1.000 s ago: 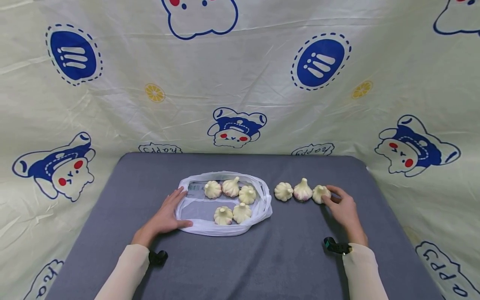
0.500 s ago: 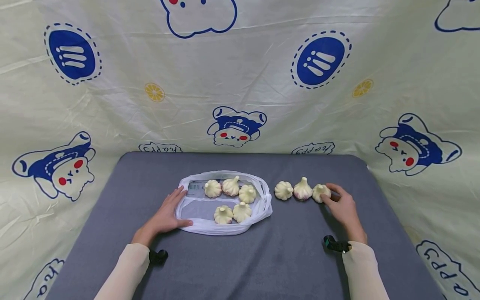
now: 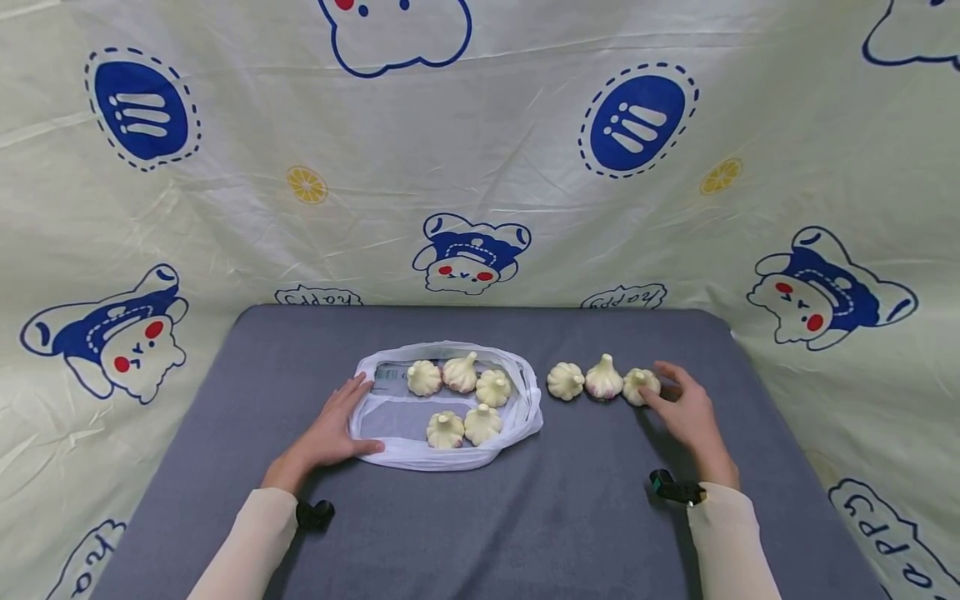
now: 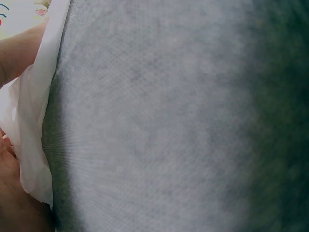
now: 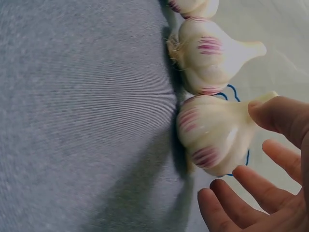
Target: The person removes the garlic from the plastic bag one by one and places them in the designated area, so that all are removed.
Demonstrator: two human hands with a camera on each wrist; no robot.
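Grey cloth (image 3: pixel 480 533) bears one garlic bulb (image 5: pixel 212 133) beside the right hand (image 3: pixel 686 414), perhaps touching.

We see a pale, creased sheet (image 3: pixel 517 158) behind and along both sides of a grey, cloth-covered worktop (image 3: pixel 585 500) with rounded far corners. On the sheet we make out upside-down cartoon figures (image 3: pixel 472 250), dark blue ovals (image 3: pixel 141 108) with dashed outlines, yellow citrus slices (image 3: pixel 307 185) and inverted "happy" lettering (image 3: pixel 318 297). Light leaves a soft sheen along the creases.

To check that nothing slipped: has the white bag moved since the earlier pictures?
No; against the table's far edge, the white bag shows no visible shift.
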